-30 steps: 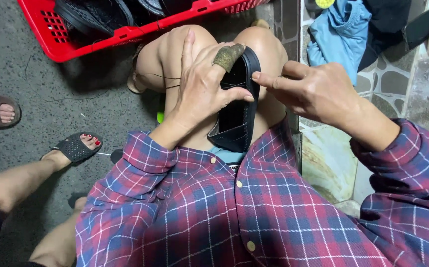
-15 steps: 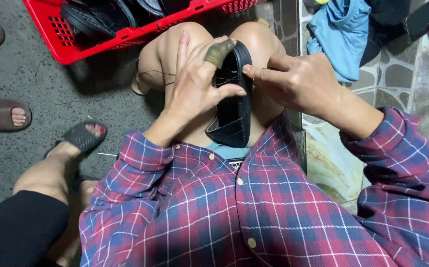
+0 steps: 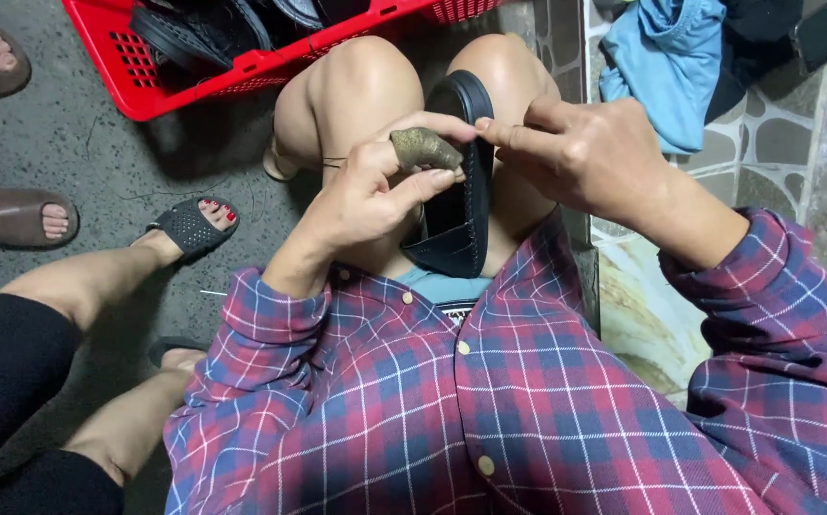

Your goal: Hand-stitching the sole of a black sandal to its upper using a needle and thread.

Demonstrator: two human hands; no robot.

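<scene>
- Since a second ago the right hand (image 3: pixel 590 157) has closed in from the side; its pinched fingertips now meet the black shoe (image 3: pixel 456 181) at the upper rim — the stitching along that edge looks under way.
- The left hand (image 3: pixel 375 195), thumb in a worn guard (image 3: pixel 425 148), grips the shoe's left side.
- The shoe stands upright between the knees (image 3: pixel 356 86), between both hands; the red basket (image 3: pixel 242 72) lies beyond.

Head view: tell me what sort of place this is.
Likely an informal shoe-making or repair spot at floor level, not a factory line. A red crate of dark shoe parts sits on bare concrete floor, and both hands, left hand and right hand, work a black shoe held between the knees.
</scene>
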